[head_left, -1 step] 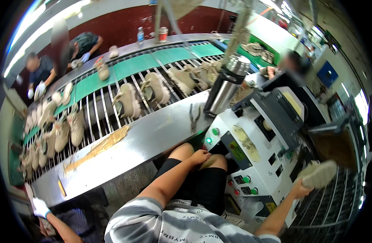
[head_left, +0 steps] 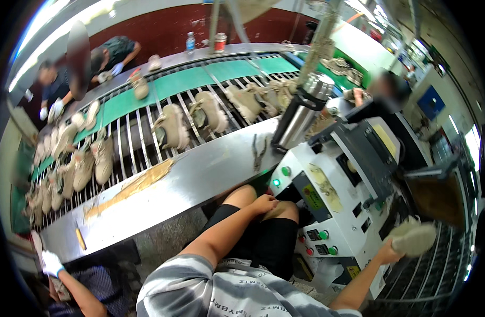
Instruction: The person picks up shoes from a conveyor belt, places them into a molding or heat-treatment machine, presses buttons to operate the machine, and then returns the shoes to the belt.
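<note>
Shoe (head_left: 416, 240), pale beige, lower right of the frame, and I see the right hand (head_left: 389, 253) closed around its left end. Left hand (head_left: 264, 204) lies by the knees near centre, fingers curled; from here I can't tell whether they close on anything. Lettering crosses the grey-and-white shirt (head_left: 216, 288); over on the machine (head_left: 340, 214), the yellow-marked dark label (head_left: 309, 195) is too small for me to read. Against the earlier frame, the shoe sits a touch lower, and my whole view has slid slightly. Right of upper centre, a shiny steel flask (head_left: 299, 121) stands tall, dark pliers (head_left: 259, 150) near it on the smooth metal bench (head_left: 210, 166). Upper left, chunky-soled beige shoes (head_left: 173, 127) line a slatted conveyor (head_left: 140, 140) with flat green panels (head_left: 181, 82).
</note>
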### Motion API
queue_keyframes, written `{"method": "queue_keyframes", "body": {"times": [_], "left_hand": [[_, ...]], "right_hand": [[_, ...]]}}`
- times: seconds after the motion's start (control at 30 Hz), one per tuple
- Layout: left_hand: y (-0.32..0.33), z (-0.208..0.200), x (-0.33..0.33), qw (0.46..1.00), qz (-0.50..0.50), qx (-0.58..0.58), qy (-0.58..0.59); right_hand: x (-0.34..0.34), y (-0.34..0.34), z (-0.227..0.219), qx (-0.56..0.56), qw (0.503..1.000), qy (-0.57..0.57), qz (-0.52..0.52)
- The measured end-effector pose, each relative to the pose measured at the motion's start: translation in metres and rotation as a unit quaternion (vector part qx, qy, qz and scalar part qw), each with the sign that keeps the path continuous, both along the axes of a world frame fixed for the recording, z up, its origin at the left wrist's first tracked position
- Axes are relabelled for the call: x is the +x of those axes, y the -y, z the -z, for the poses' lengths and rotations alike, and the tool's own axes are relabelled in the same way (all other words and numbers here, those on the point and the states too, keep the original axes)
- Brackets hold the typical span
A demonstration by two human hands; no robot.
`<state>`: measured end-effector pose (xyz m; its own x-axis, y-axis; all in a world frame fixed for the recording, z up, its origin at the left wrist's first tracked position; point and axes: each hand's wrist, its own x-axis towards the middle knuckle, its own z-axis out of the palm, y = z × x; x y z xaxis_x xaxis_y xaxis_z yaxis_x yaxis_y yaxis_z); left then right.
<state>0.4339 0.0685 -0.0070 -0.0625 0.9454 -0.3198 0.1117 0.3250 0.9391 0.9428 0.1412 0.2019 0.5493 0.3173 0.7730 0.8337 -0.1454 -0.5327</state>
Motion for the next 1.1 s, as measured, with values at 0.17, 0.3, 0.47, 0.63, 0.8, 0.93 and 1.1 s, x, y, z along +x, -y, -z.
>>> {"method": "queue_keyframes", "body": {"times": [0.17, 0.3, 0.47, 0.63, 0.8, 0.93, 1.1], "left_hand": [[0.030, -0.030, 0.013, 0.986, 0.088, 0.145, -0.012], [0.055, -0.050, 0.033, 0.944, 0.196, 0.209, 0.166], [0.090, -0.128, -0.005, 0.895, 0.095, 0.298, 0.317], [0.175, -0.114, -0.131, 0.705, -0.173, 0.315, 0.611], [0.286, -0.104, -0.259, 0.704, -0.453, 0.368, 0.404], [0.312, -0.129, -0.339, 0.651, -0.639, 0.376, 0.162], [0.259, -0.073, -0.414, 0.608, -0.750, 0.217, -0.146]], "right_hand": [[-0.012, 0.033, 0.041, 0.100, 0.952, -0.201, -0.209], [-0.121, 0.080, 0.019, -0.028, 0.877, -0.319, -0.358], [-0.253, 0.097, 0.010, -0.222, 0.674, -0.284, -0.645], [-0.426, 0.133, -0.047, -0.327, 0.466, -0.181, -0.802], [-0.475, 0.117, 0.000, -0.433, 0.454, -0.164, -0.761], [-0.490, 0.109, 0.063, -0.468, 0.540, -0.058, -0.697], [-0.448, 0.093, 0.149, -0.477, 0.612, -0.031, -0.630]]}}
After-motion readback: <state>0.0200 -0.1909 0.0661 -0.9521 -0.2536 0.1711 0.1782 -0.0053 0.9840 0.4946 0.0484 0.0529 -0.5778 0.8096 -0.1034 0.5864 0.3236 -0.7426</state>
